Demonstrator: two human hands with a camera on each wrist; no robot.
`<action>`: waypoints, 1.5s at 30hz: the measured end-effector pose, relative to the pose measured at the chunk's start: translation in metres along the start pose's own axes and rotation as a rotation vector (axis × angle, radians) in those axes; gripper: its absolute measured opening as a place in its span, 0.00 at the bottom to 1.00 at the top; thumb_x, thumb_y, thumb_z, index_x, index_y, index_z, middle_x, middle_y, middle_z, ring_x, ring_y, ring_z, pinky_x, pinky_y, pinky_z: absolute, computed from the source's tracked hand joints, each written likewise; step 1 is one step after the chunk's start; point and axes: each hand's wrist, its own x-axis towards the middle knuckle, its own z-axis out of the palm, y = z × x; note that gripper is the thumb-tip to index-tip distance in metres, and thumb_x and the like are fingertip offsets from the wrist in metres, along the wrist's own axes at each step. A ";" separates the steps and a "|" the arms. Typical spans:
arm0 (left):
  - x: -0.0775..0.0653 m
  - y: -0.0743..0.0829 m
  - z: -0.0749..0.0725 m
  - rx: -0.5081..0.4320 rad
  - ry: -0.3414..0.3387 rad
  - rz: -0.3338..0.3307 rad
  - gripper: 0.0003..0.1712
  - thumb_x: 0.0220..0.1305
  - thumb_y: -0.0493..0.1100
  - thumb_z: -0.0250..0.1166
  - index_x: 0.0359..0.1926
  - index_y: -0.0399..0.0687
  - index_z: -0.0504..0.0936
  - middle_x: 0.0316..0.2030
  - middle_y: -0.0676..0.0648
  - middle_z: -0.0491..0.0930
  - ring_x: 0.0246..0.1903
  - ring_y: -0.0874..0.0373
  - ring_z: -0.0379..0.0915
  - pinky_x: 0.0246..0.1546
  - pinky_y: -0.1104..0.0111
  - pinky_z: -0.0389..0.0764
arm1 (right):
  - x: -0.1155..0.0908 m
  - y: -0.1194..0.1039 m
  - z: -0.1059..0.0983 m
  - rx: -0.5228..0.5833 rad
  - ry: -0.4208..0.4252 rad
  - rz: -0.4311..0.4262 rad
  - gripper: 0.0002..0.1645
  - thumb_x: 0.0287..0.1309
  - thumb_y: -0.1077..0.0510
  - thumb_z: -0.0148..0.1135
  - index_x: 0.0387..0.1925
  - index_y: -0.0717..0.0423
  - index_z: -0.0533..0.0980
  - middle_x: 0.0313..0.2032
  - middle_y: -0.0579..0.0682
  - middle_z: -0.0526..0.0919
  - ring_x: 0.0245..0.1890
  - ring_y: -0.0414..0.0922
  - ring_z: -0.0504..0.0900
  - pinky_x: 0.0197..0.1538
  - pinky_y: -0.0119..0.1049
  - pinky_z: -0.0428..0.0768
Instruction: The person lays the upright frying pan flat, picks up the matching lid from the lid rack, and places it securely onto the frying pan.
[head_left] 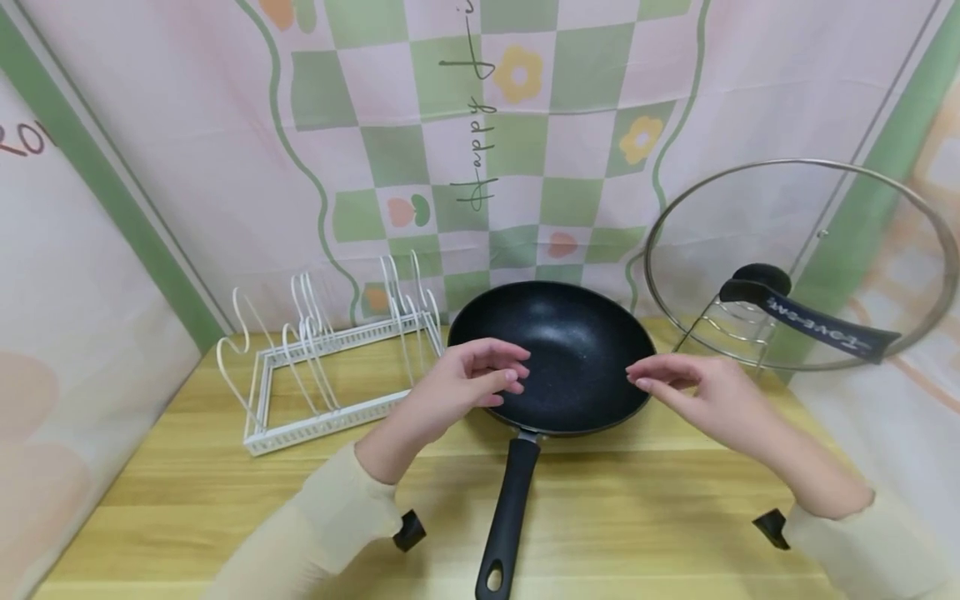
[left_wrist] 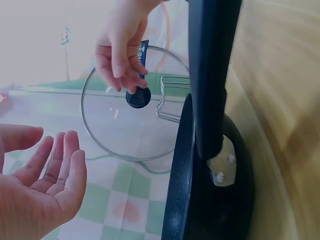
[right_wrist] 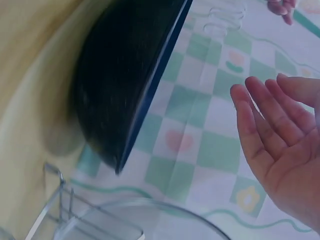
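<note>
A black frying pan (head_left: 570, 350) stands on the wooden table, its long black handle (head_left: 510, 508) pointing toward me. Over the pan's left side hovers my left hand (head_left: 468, 383), fingers loosely bent, holding nothing. My right hand (head_left: 708, 396) is at the pan's right rim in the head view, fingers relaxed around an empty gap. In the left wrist view, the left hand (left_wrist: 45, 185) has its palm turned up and nothing in it. The right wrist view has the right hand (right_wrist: 280, 135) apart from the pan (right_wrist: 125, 75), its palm bare.
On the right a glass lid (head_left: 847, 208) with a black handle (head_left: 817, 321) leans on a wire stand (head_left: 738, 325). At the left is a white rack (head_left: 330, 425) with upright wire dividers. A patterned cloth (head_left: 517, 150) hangs behind the table (head_left: 637, 517).
</note>
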 end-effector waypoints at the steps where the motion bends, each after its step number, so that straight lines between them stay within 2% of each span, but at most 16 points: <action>1: 0.004 0.001 0.002 0.006 -0.002 0.010 0.17 0.74 0.37 0.62 0.60 0.38 0.79 0.50 0.42 0.84 0.47 0.55 0.83 0.52 0.57 0.83 | 0.003 0.003 -0.002 -0.033 0.019 -0.017 0.14 0.59 0.70 0.71 0.44 0.54 0.87 0.38 0.45 0.90 0.33 0.33 0.85 0.32 0.23 0.78; 5: 0.018 0.006 0.010 0.031 -0.009 0.049 0.16 0.75 0.38 0.62 0.60 0.38 0.80 0.50 0.42 0.85 0.47 0.55 0.83 0.50 0.59 0.84 | 0.013 0.014 -0.009 -0.151 0.085 -0.080 0.16 0.53 0.71 0.74 0.43 0.55 0.87 0.37 0.47 0.90 0.32 0.33 0.84 0.29 0.22 0.75; 8: 0.027 0.009 0.016 0.034 -0.013 0.080 0.16 0.75 0.38 0.62 0.60 0.38 0.80 0.50 0.43 0.85 0.47 0.56 0.83 0.49 0.61 0.84 | 0.019 0.023 -0.016 -0.232 0.127 -0.126 0.17 0.49 0.72 0.75 0.43 0.57 0.87 0.36 0.49 0.90 0.30 0.38 0.85 0.29 0.23 0.75; 13: 0.042 0.012 0.023 0.043 -0.015 0.145 0.16 0.75 0.38 0.62 0.60 0.39 0.80 0.50 0.43 0.85 0.46 0.58 0.83 0.47 0.64 0.84 | 0.026 0.038 -0.027 -0.351 0.178 -0.139 0.18 0.48 0.70 0.76 0.43 0.57 0.87 0.34 0.51 0.90 0.28 0.49 0.87 0.33 0.32 0.78; 17: 0.057 0.010 0.029 0.049 -0.010 0.177 0.15 0.76 0.39 0.62 0.59 0.40 0.81 0.49 0.45 0.85 0.45 0.60 0.82 0.45 0.65 0.84 | 0.026 0.048 -0.037 -0.392 0.208 -0.067 0.15 0.52 0.69 0.74 0.44 0.57 0.86 0.36 0.55 0.90 0.31 0.55 0.87 0.33 0.42 0.78; 21: 0.074 0.008 0.034 0.080 -0.001 0.188 0.15 0.75 0.38 0.62 0.58 0.40 0.82 0.51 0.46 0.84 0.44 0.60 0.82 0.45 0.63 0.84 | 0.025 0.056 -0.047 -0.421 0.239 0.049 0.12 0.59 0.64 0.70 0.46 0.56 0.85 0.41 0.59 0.89 0.27 0.57 0.85 0.26 0.39 0.71; 24: 0.088 0.008 0.040 0.131 0.004 0.212 0.14 0.73 0.36 0.63 0.57 0.39 0.82 0.52 0.45 0.83 0.45 0.57 0.83 0.45 0.65 0.83 | 0.027 0.063 -0.055 -0.443 0.252 0.123 0.12 0.63 0.61 0.68 0.48 0.57 0.85 0.44 0.61 0.88 0.28 0.61 0.84 0.25 0.42 0.69; 25: 0.093 0.008 0.041 0.139 0.008 0.218 0.14 0.73 0.36 0.64 0.57 0.39 0.83 0.52 0.45 0.83 0.44 0.58 0.83 0.44 0.67 0.83 | 0.027 0.065 -0.057 -0.449 0.247 0.146 0.12 0.64 0.60 0.67 0.49 0.57 0.84 0.45 0.62 0.87 0.28 0.62 0.84 0.26 0.44 0.70; 27: 0.103 0.007 0.047 0.140 0.013 0.220 0.14 0.73 0.36 0.64 0.57 0.38 0.83 0.51 0.45 0.84 0.43 0.59 0.83 0.42 0.71 0.82 | 0.028 0.070 -0.062 -0.451 0.231 0.188 0.13 0.66 0.59 0.65 0.50 0.57 0.84 0.47 0.64 0.86 0.36 0.67 0.84 0.32 0.52 0.73; 31: 0.119 0.004 0.058 0.064 0.013 0.170 0.14 0.73 0.38 0.64 0.57 0.39 0.83 0.46 0.50 0.85 0.39 0.66 0.81 0.39 0.70 0.82 | 0.030 0.079 -0.067 -0.426 0.180 0.281 0.16 0.70 0.56 0.61 0.54 0.57 0.81 0.50 0.66 0.84 0.43 0.71 0.80 0.39 0.60 0.72; 33: 0.126 0.004 0.063 0.033 0.013 0.150 0.15 0.74 0.38 0.63 0.57 0.39 0.83 0.46 0.49 0.85 0.38 0.68 0.80 0.38 0.69 0.82 | 0.031 0.083 -0.068 -0.414 0.150 0.328 0.17 0.71 0.56 0.60 0.56 0.59 0.80 0.52 0.68 0.83 0.46 0.71 0.79 0.41 0.62 0.71; 37: 0.140 0.006 0.072 0.045 0.058 0.176 0.14 0.74 0.37 0.63 0.56 0.39 0.84 0.45 0.46 0.86 0.36 0.69 0.79 0.34 0.73 0.80 | 0.037 0.088 -0.072 -0.408 0.111 0.409 0.20 0.73 0.56 0.57 0.60 0.61 0.76 0.57 0.71 0.78 0.51 0.72 0.75 0.45 0.65 0.70; 41: 0.152 0.004 0.081 0.025 0.115 0.204 0.13 0.74 0.37 0.63 0.55 0.38 0.84 0.44 0.42 0.86 0.35 0.70 0.77 0.32 0.75 0.78 | 0.040 0.093 -0.077 -0.435 0.129 0.431 0.20 0.72 0.58 0.57 0.61 0.62 0.76 0.58 0.72 0.76 0.52 0.72 0.74 0.46 0.65 0.70; 43: 0.157 0.002 0.085 -0.013 0.133 0.190 0.13 0.74 0.37 0.63 0.55 0.37 0.84 0.46 0.40 0.86 0.34 0.70 0.77 0.34 0.73 0.79 | 0.039 0.095 -0.077 -0.444 0.136 0.439 0.20 0.71 0.59 0.58 0.60 0.62 0.76 0.58 0.72 0.76 0.52 0.72 0.74 0.46 0.66 0.70; 45: 0.160 -0.002 0.087 -0.051 0.150 0.167 0.13 0.74 0.37 0.62 0.55 0.37 0.84 0.47 0.39 0.86 0.35 0.70 0.78 0.38 0.67 0.83 | 0.040 0.096 -0.077 -0.448 0.124 0.448 0.21 0.70 0.59 0.59 0.60 0.62 0.75 0.58 0.72 0.75 0.53 0.72 0.73 0.46 0.68 0.70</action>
